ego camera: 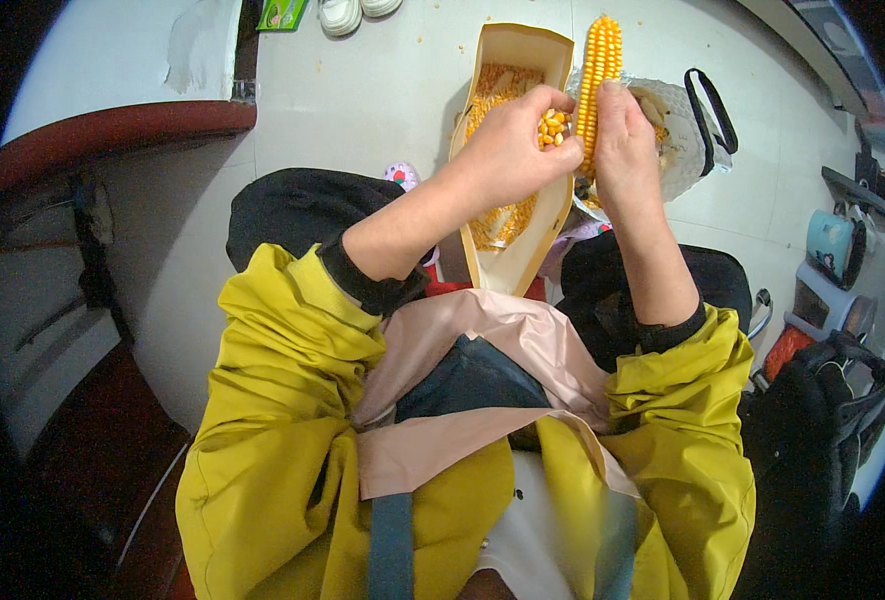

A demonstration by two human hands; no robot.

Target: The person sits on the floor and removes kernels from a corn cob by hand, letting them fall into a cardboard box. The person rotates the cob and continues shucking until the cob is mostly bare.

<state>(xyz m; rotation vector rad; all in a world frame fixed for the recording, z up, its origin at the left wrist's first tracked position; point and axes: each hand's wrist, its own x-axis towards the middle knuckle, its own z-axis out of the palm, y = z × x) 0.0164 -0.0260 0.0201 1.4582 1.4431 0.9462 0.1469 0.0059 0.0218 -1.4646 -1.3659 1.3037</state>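
Observation:
A dried ear of yellow corn [601,71] stands nearly upright in the picture, with my right hand [626,142] gripping its lower part, thumb along the kernels. Cupped just left of it, my left hand [529,139] holds several loose corn kernels [553,127], its fingertips at the ear's side. Beneath the left hand is an open cardboard box [555,225] with a pale inside. Many loose kernels [506,221] and some pale pieces that look like cobs or husk lie in it. The left forearm hides part of the box.
Right of the box, a silvery bag [694,127] with a black handle [712,124] holds cobs and more corn, partly behind my right hand. Stray kernels dot the tiled floor [382,90]. White shoes [340,15] and a green packet [283,13] lie beyond. A black backpack [825,405] sits at right.

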